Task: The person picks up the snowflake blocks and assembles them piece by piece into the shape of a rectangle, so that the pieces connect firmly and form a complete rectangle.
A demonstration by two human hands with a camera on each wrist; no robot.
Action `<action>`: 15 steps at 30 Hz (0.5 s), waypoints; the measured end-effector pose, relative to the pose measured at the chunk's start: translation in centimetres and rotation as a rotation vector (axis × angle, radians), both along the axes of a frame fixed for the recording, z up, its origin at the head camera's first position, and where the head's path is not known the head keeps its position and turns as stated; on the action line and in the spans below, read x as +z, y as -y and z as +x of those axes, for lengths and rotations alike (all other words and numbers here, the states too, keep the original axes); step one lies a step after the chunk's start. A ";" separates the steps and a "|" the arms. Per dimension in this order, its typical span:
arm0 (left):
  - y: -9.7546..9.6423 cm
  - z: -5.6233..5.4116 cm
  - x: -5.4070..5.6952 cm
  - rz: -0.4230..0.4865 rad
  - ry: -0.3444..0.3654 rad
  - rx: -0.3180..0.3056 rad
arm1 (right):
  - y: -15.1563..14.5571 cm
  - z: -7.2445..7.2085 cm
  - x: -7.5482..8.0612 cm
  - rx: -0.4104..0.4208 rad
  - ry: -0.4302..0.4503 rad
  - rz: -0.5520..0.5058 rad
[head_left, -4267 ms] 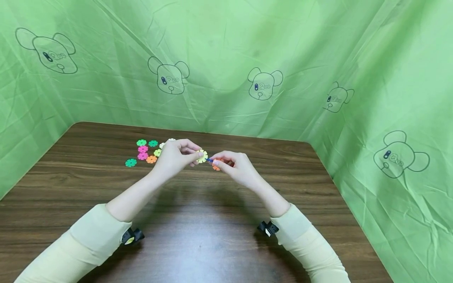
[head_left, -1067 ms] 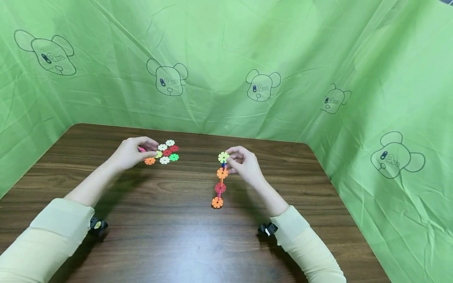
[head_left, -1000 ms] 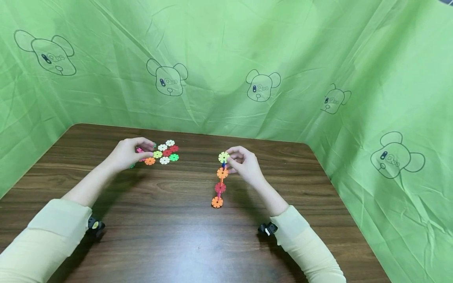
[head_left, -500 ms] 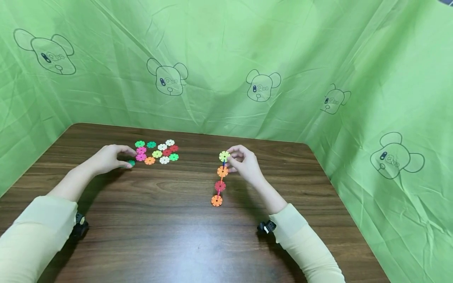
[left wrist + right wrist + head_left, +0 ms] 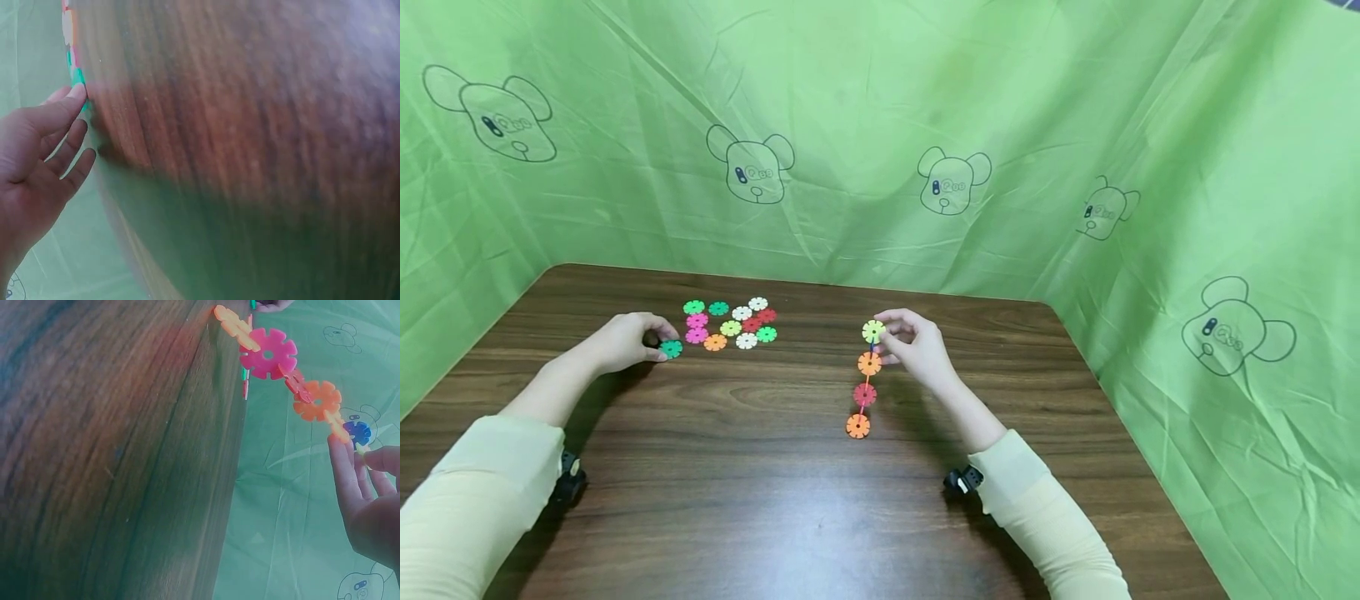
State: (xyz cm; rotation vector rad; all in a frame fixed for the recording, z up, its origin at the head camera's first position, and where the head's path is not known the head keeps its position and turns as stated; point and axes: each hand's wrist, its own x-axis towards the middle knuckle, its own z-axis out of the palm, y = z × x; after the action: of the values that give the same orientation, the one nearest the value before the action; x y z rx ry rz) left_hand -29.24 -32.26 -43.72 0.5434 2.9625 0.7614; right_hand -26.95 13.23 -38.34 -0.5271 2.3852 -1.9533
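Note:
My right hand (image 5: 917, 346) pinches the yellow-green notched building disc (image 5: 872, 331) at the top of a chain of interlocking discs. Below it come a blue disc (image 5: 358, 433), an orange disc (image 5: 869, 363), a red disc (image 5: 865, 394) and, at the bottom, another orange disc (image 5: 858, 426); a pink disc (image 5: 269, 354) shows flat in the right wrist view. Far to the left, my left hand (image 5: 625, 342) has thumb and fingertips on a teal disc (image 5: 672, 349). In the left wrist view the thumb (image 5: 76, 90) presses the green edge of that disc, the other fingers spread loosely.
Several loose discs lie grouped on the wooden table (image 5: 760, 500) right of my left hand, among them a pink disc (image 5: 697, 335), an orange disc (image 5: 715, 342) and a white disc (image 5: 747, 341). A green cloth (image 5: 850, 225) hangs behind the table.
My hands were together at the yellow-green disc; the right now holds the chain alone. My left hand went over the loose discs, then left to the teal disc, which has shifted slightly towards me.

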 end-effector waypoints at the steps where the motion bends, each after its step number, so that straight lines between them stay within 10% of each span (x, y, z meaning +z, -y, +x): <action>1: 0.0 0.0 0.0 0.001 -0.002 0.005 | 0.1 0.0 0.0 0.001 0.000 0.000; 15: -4.4 1.0 3.4 0.062 -0.101 0.004 | 0.4 0.7 0.9 0.035 0.025 -0.026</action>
State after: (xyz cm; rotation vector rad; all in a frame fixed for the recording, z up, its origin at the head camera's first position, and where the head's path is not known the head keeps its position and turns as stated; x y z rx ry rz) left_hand -28.20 -27.89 -40.35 0.5971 3.0417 0.8542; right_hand -26.26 12.82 -37.42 -0.5384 2.3228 -1.9665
